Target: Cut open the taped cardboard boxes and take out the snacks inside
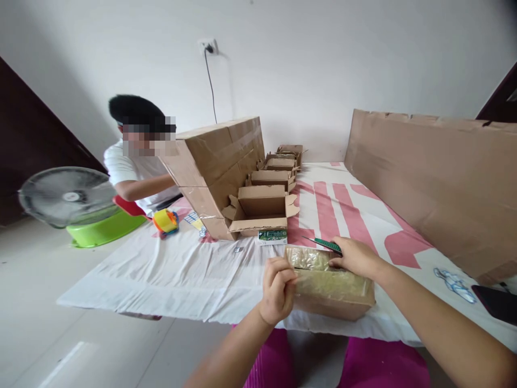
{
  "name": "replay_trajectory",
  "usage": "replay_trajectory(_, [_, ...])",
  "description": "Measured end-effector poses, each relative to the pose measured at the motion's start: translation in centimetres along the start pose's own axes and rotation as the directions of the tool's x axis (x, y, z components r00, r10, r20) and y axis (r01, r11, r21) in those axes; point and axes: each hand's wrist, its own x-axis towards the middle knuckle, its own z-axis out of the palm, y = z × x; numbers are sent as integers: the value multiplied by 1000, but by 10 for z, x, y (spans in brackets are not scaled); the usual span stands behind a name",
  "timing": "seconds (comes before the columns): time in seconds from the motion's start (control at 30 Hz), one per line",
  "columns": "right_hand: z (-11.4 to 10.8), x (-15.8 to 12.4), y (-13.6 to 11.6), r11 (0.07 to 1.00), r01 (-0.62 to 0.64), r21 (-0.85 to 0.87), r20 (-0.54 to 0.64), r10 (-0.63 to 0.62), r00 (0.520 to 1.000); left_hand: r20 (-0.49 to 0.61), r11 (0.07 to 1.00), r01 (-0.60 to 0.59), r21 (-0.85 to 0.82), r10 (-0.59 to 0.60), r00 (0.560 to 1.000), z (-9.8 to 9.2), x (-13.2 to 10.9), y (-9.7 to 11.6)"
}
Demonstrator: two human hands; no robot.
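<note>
A cardboard box (335,293) with clear tape over its top lies at the table's near edge, in front of me. The curled fingers of my left hand (278,288) grip the box's left end. Above its far right side, my right hand (355,257) is closed on a green box cutter (326,244), whose thin blade points left. Part of the cutter's handle is hidden by the fingers. Just beyond the taped box, a small green-and-white carton (272,237) stands against an open cardboard box (260,207) with raised flaps.
More open boxes (278,161) line up behind, beside a stack of closed cartons (226,161). A large cardboard sheet (428,188) stands at right, near a dark phone (496,303). Left are a tape roll (165,221), a seated person (139,172) and a fan (68,196).
</note>
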Motion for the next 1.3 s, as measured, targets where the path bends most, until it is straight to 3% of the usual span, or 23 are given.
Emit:
replay_trajectory(0.1, [-1,-3,5,1000,20,1,14,-20,1000,-21,992,51,-115,-53,998,-6,-11,7])
replay_trajectory(0.23, [-3,-2,8,998,56,14,44,-56,997,72,957,95,-274,-78,994,-18,-23,25])
replay_trajectory(0.33, [-2,-1,7,998,58,6,40,-58,998,108,934,199,-296,-174,979,-22,-26,38])
replay_trajectory(0.5, [1,-2,2,999,44,-19,8,-44,999,129,878,420,-229,-400,907,-21,-27,54])
replay_trajectory(0.7, [0,-6,0,998,51,-23,-3,-51,999,183,842,538,-40,-523,832,-21,-32,61])
replay_trajectory(0.77, [0,-7,0,998,52,-29,-8,-52,999,171,842,540,-2,-532,830,-21,-32,60])
replay_trajectory(0.83, [1,-8,0,998,55,-37,-16,-55,998,188,880,472,47,-472,862,-23,-31,59])
replay_trajectory(0.93, [2,-8,0,997,62,-46,-28,-63,998,276,975,201,92,-219,936,-30,-29,55])
replay_trajectory(1.03, [4,-8,1,997,69,-47,-37,-71,997,241,997,-6,-72,23,970,-41,-31,48])
replay_trajectory(1.13, [5,-9,1,996,71,-45,-46,-73,996,255,974,-40,-224,99,962,-50,-34,40])
replay_trajectory(1.23, [5,-9,-1,997,71,-43,-55,-73,996,405,982,-41,-185,114,907,-53,-37,35])
replay_trajectory(1.3, [5,-10,-1,996,75,-41,-58,-77,995,428,990,-28,-138,86,900,-51,-39,34])
